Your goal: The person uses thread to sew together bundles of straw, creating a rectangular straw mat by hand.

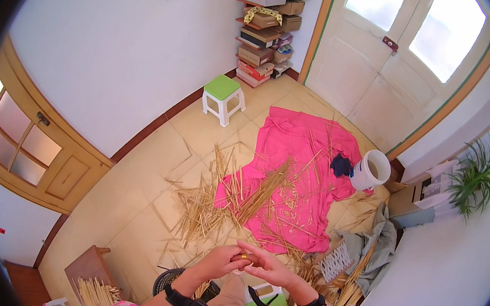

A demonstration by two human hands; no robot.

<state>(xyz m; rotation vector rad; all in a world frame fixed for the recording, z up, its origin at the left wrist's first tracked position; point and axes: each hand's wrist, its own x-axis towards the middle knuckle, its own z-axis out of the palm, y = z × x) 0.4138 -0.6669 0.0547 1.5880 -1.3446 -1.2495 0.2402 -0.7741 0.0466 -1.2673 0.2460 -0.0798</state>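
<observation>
My left hand and my right hand meet in front of my body at the lower middle. The left fingers are curled together, and anything inside them is hidden. My right fingers reach out straight across the left fingertips, with the thumb below them. A gold ring shows where the hands touch. Beyond them, loose straw stalks lie scattered on the floor. A thicker bundle of straw rests across a bright pink cloth.
A white bucket and dark cloth are at the pink cloth's right. Nearby lies a white lattice piece beside straw. A green-topped stool stands by stacked boxes. A dark basket sits by my left forearm.
</observation>
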